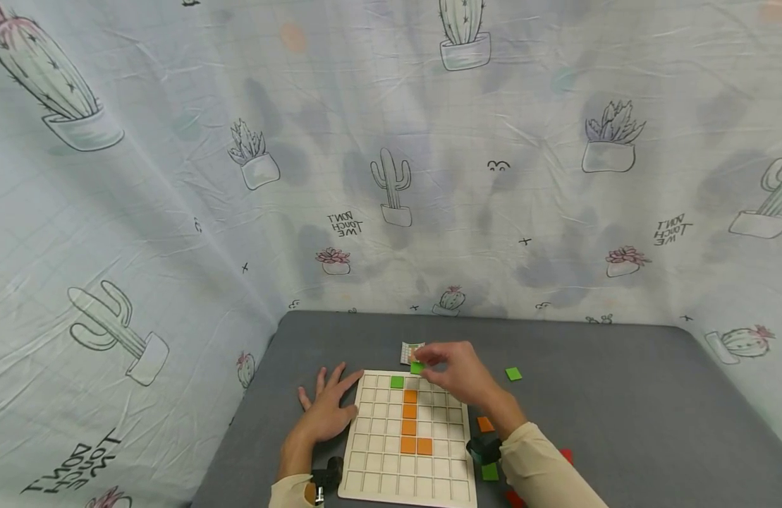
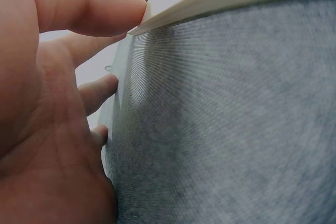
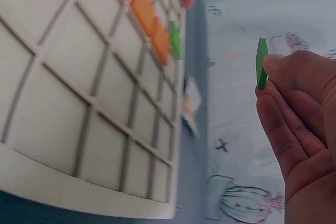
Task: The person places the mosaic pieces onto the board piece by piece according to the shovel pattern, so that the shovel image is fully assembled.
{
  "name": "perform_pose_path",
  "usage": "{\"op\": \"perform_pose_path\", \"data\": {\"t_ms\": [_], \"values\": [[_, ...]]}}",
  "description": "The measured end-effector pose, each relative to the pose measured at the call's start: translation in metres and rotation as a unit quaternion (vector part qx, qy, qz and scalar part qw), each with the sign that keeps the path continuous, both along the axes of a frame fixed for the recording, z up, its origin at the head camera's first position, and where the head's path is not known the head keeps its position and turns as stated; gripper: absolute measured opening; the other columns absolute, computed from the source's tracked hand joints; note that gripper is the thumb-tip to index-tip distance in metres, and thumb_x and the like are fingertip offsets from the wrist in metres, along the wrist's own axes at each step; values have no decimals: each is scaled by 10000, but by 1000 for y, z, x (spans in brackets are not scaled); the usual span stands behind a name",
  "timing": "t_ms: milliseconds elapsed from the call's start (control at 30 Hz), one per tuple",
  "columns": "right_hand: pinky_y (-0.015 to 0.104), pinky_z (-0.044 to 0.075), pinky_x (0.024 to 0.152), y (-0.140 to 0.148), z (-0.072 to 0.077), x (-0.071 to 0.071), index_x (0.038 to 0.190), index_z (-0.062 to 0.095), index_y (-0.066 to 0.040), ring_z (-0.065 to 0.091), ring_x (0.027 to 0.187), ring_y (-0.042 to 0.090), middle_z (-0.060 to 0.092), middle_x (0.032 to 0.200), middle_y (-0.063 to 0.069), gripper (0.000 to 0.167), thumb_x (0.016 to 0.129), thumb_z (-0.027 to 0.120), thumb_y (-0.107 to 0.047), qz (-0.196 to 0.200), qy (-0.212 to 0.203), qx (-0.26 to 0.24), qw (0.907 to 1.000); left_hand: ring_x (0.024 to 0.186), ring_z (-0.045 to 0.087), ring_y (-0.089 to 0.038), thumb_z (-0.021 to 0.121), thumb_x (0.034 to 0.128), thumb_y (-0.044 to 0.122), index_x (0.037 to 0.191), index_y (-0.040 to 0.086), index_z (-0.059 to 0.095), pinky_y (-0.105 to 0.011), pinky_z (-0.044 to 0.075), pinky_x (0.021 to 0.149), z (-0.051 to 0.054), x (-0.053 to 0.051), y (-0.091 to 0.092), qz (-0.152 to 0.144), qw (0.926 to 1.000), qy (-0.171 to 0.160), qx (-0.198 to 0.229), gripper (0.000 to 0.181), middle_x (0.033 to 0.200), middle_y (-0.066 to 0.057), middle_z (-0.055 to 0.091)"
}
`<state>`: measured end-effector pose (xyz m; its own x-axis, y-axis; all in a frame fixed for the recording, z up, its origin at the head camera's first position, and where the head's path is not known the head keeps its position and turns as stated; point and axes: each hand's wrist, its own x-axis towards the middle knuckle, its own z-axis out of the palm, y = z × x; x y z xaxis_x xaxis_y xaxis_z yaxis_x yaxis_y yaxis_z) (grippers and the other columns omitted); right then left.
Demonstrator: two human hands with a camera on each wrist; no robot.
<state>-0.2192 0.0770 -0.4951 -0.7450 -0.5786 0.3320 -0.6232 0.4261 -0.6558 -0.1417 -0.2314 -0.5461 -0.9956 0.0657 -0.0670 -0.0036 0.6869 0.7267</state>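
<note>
A cream grid board (image 1: pixel 371 483) with raised lines lies flat on the grey table. Several orange square tiles (image 1: pixel 409 411) form an L shape in its cells. One green tile (image 1: pixel 397 382) sits in the top row. My right hand (image 1: pixel 457 370) pinches another green tile (image 3: pixel 261 64) between thumb and fingertips, held above the board's far edge. My left hand (image 1: pixel 325 413) lies with fingers spread at the board's left side. Its thumb and index finger touch the board's edge, as the left wrist view (image 2: pixel 58 114) of the hand also shows.
A small printed pattern card (image 1: pixel 406 353) lies beyond the board, partly hidden by the right hand. Loose tiles lie to the right: a green tile (image 1: pixel 513 374), an orange tile (image 1: pixel 485 424), another green tile (image 1: pixel 489 472) and red tiles (image 1: pixel 566 456). Cactus-print cloth surrounds the table.
</note>
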Motion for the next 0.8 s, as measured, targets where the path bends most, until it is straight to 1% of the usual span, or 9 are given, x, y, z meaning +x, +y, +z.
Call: {"op": "perform_pose_path", "data": {"t_ms": [100,200,333,500,567,700,733,800], "values": [[369,676,896,-3,-10,-2,1289,806,-84,787,1042,221,819,1233,81,314,976,812,-65,87,-165,-19,9998,1676,-50,-563,668,946,73,1641,216,542,-857,-265,1162,1,0,0,-1,10000,4,-9,720,1814,-196,239],[330,670,897,-6,-18,-4,1300,801,-68,790,1048,230,819,1234,99,328,973,813,-64,61,-308,24,9995,1674,-48,-568,673,941,70,1635,216,550,-859,-263,1162,0,0,0,4,10000,24,-5,721,1813,-199,243],[325,672,899,-9,-27,-7,1295,800,-51,799,1048,246,821,1223,101,325,970,809,-52,53,-398,115,9991,1673,-47,-569,670,942,63,1634,213,551,-858,-264,1161,-1,0,0,15,10000,10,20,718,1812,-202,243],[320,673,892,-13,-35,-11,1259,812,-44,809,1039,253,819,1223,95,303,956,813,-38,92,-459,223,9987,1677,-43,-561,663,940,66,1632,218,555,-849,-269,1167,-2,-1,2,71,10000,-12,-2,717,1811,-198,249],[325,676,884,-14,-36,-12,1245,820,-50,811,1029,246,821,1223,87,297,949,821,-43,75,-433,302,9986,1676,-37,-565,658,932,73,1624,214,567,-843,-278,1167,-2,0,3,94,9999,98,67,712,1805,-204,261],[318,677,866,-17,-38,-12,1231,825,-48,812,1006,230,825,1208,88,286,945,819,-34,81,-316,422,9986,1653,-29,-609,627,914,84,1613,221,576,-856,-293,1140,-8,2,3,58,9984,497,269,714,1784,-240,282],[319,677,862,-17,-39,-12,1230,824,-50,810,999,223,826,1202,88,286,945,818,-30,83,-276,463,9985,1649,-26,-616,626,909,84,1610,222,580,-857,-292,1139,-9,2,3,60,9980,562,292,716,1779,-246,286],[330,679,853,-19,-39,-12,1230,823,-52,804,987,212,829,1184,88,289,943,812,-18,76,-197,547,9983,1648,-25,-618,628,905,80,1607,217,582,-856,-289,1142,-9,2,3,68,9979,582,277,716,1777,-252,287]]}}
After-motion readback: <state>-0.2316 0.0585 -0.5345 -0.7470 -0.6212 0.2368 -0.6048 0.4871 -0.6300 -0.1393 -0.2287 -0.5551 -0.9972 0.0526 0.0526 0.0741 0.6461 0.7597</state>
